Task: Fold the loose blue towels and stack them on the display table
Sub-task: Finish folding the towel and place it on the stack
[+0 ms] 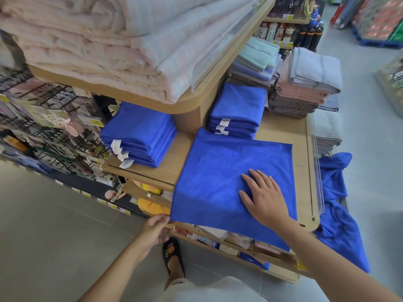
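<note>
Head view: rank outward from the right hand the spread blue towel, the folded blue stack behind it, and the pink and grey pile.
1. Spread blue towel: under the right hand, touching.
2. Folded blue stack: just behind the towel.
3. Pink and grey pile: farthest back, right.

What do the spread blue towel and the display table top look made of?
The spread blue towel: soft, matte, short-pile cloth, likely microfibre; it drapes limply over the edge. The display table: light wood-look board, smooth, probably laminate; faint grain, rounded edge.
</note>
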Demonstrator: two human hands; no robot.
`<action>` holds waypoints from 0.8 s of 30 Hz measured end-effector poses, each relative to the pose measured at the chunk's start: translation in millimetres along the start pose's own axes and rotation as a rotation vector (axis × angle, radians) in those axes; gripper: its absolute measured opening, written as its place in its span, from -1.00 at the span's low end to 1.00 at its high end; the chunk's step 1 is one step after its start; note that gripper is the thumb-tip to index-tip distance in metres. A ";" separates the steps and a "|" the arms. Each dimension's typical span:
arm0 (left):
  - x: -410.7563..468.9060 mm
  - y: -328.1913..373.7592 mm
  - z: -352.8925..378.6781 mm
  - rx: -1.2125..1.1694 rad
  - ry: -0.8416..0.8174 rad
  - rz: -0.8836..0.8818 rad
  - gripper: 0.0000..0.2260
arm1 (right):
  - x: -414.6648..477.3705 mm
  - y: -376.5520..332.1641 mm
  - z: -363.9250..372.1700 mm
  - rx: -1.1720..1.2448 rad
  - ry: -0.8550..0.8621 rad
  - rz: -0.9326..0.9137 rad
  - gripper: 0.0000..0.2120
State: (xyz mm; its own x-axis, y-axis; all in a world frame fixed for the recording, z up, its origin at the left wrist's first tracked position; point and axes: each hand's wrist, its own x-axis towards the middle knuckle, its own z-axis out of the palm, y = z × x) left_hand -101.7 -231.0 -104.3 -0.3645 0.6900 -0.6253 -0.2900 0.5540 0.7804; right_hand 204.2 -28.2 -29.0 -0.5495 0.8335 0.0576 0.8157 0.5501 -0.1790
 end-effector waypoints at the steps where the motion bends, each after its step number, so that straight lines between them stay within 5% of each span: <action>1: 0.5 -0.9 3.4 0.074 0.029 0.023 -0.83 | -0.1 -0.7 -0.3 0.001 -0.008 -0.002 -0.35; 5: -0.3 7.8 20.0 0.349 0.136 0.161 -0.90 | -1.7 3.7 -1.7 0.016 -0.064 -0.020 -0.35; 9: -13.3 44.9 30.0 0.645 0.503 0.743 -0.95 | 2.5 21.6 -10.9 0.077 -0.024 0.026 -0.30; 12: -4.7 88.4 56.1 0.861 0.414 1.063 -0.78 | 12.8 32.8 -14.6 0.062 -0.025 0.102 -0.29; 17: 29.0 126.7 97.7 1.251 0.078 0.843 -0.47 | 4.4 36.4 -3.6 -0.037 -0.081 0.118 -0.28; 20: 36.8 111.3 93.9 1.479 0.094 0.785 -0.41 | -9.4 39.7 -1.4 -0.057 -0.083 0.105 -0.24; 24: 26.9 99.4 93.1 1.488 0.151 0.848 -0.38 | -19.4 37.8 -6.5 -0.046 -0.094 0.098 -0.25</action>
State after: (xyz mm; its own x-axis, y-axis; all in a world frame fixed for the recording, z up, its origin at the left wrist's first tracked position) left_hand -57.9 -114.0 -43.8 -0.0696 0.9976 0.0026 0.9878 0.0685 0.1399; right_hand 246.9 -23.3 -30.4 -0.4794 0.8761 -0.0509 0.8726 0.4698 -0.1334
